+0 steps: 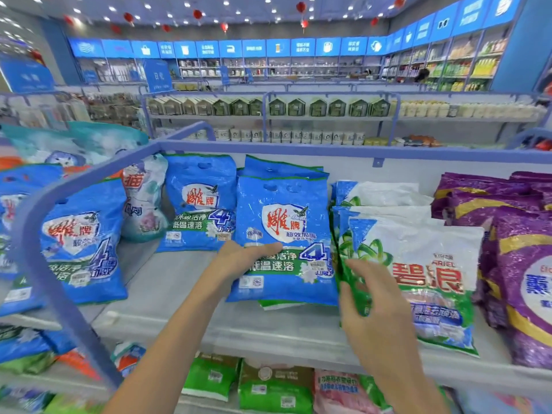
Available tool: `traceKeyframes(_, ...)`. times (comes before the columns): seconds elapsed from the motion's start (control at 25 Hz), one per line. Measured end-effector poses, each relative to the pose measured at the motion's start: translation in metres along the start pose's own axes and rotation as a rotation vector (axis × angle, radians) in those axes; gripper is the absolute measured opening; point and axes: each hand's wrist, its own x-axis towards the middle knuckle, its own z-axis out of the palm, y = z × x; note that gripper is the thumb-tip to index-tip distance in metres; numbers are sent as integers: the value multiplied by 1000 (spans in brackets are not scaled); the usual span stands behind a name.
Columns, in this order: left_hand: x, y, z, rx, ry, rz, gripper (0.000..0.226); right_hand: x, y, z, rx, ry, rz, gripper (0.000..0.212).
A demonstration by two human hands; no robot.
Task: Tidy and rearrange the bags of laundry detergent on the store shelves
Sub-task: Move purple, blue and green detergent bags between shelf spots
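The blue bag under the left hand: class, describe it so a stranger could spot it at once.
Find the grey shelf, just left of the white-and-green bags. The blue bag tops a stack there. Only it has the left hand resting on it.

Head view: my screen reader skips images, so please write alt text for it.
The left hand lies flat on a blue detergent bag on a store shelf; the right hand is at the left edge of the green-and-white bag beside it. Purple bags lie further right.
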Motion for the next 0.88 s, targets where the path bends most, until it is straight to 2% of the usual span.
traceKeyframes(0.08, -5, -4, -2, -139, -58, 62, 41, 14, -15, 24, 76, -217, 150, 37)
traceKeyframes(0.16, -12, -9, -12, -240, -108, 121, 40, 28, -23, 41, 99, -345, 320, 34)
traceKeyframes(0.28, -17, -15, -41, -315, -151, 238, 52, 40, -37, 58, 437, -378, 513, 31)
traceKeyframes(0.36, -16, -18, -65, -314, -71, 312, 44, 46, -51, 77, 591, -415, 516, 27)
traceKeyframes(0.44, -6, -17, -93, -254, 153, 379, 10, 56, -72, 106, 589, -433, 472, 17)
traceKeyframes(0.48, 1, -15, -105, -220, 283, 396, 13, 64, -83, 123, 575, -442, 447, 14)
traceKeyframes(0.52, 15, -15, -117, -194, 401, 402, 28, 73, -91, 141, 580, -452, 433, 15)
traceKeyframes(0.6, 42, -15, -132, -188, 549, 409, 46, 93, -102, 183, 594, -442, 447, 17)
traceKeyframes(0.72, 87, -22, -136, -175, 602, 383, 46, 114, -108, 228, 516, -352, 477, 20)
traceKeyframes(0.88, 122, -30, -136, -148, 625, 386, 43, 111, -106, 247, 421, -377, 467, 24)
